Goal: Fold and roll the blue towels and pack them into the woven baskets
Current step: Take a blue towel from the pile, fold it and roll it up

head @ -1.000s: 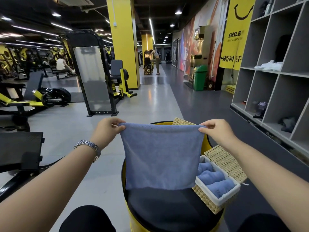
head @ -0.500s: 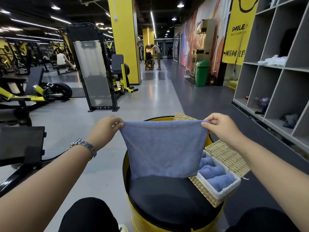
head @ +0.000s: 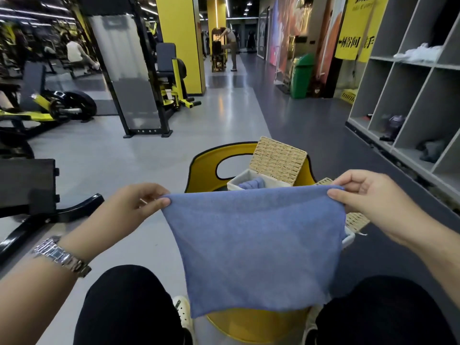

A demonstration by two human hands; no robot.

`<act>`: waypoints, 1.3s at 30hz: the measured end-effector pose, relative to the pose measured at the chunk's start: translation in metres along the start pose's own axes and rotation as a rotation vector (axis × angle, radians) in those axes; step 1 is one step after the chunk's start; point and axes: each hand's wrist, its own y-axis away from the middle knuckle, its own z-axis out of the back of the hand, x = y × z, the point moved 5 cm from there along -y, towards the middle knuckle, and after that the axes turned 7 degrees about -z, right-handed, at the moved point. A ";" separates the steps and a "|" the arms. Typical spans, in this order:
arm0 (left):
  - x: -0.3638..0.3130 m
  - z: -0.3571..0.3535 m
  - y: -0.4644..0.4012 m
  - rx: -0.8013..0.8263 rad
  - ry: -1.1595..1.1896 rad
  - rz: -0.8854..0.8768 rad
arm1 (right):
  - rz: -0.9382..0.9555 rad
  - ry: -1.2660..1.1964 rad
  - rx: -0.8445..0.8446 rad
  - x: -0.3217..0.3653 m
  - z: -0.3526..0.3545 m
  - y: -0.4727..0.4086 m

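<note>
Both hands, left [head: 129,207] and right [head: 368,202], pinch the blue towel's [head: 254,247] top corners; folding stage, next I halve it.

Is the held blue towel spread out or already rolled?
Spread out, not rolled: the blue towel hangs flat from its top corners, pinched by the left hand and right hand.

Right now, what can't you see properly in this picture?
- Head view: the blue towel, pinched by the left hand and right hand, hides the yellow stool top and most of the near basket.
- Far basket: only one rolled towel peeks out; the count is hidden.
- Background gym people are blurred.
</note>
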 end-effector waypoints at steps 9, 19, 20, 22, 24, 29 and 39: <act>0.083 -0.081 -0.047 0.218 -0.009 0.132 | -0.291 0.077 0.130 -0.094 -0.056 -0.080; 0.178 -0.167 -0.138 0.207 -0.192 0.235 | -0.164 0.492 0.065 -0.196 -0.126 -0.208; 0.180 -0.170 -0.139 0.196 -0.191 0.228 | -0.153 0.502 0.061 -0.199 -0.127 -0.209; 0.179 -0.173 -0.135 0.188 -0.175 0.195 | -0.128 0.500 0.062 -0.201 -0.127 -0.206; 0.174 -0.171 -0.125 0.197 -0.163 0.142 | -0.097 0.491 0.073 -0.200 -0.124 -0.195; 0.155 -0.169 -0.070 0.266 -0.211 -0.056 | 0.015 0.608 0.166 -0.208 -0.116 -0.140; 0.155 -0.241 0.019 0.630 -0.549 -0.290 | 0.184 0.895 0.489 -0.255 -0.143 -0.061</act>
